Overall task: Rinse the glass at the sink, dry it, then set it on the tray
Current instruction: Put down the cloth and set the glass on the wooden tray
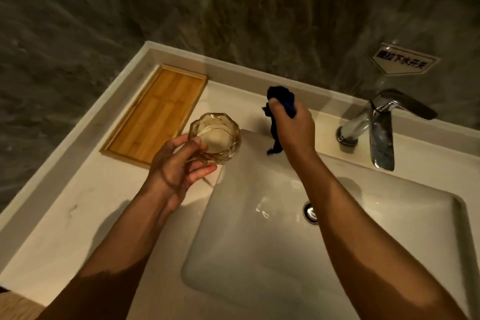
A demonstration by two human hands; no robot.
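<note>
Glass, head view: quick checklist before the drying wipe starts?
1. Left hand holds the glass securely: ok, fingers wrapped round its side.
2. Right hand has the cloth: ok, dark blue cloth bunched in the fist, one end hanging.
3. Faucet off: ok, no stream visible.
4. Glass mouth open to the cloth: ok, it faces up.
5. Glass rinsed clean: cannot tell, too blurred.
6. Tray ready to receive: ok, nothing lies on it, beside the sink.
</note>
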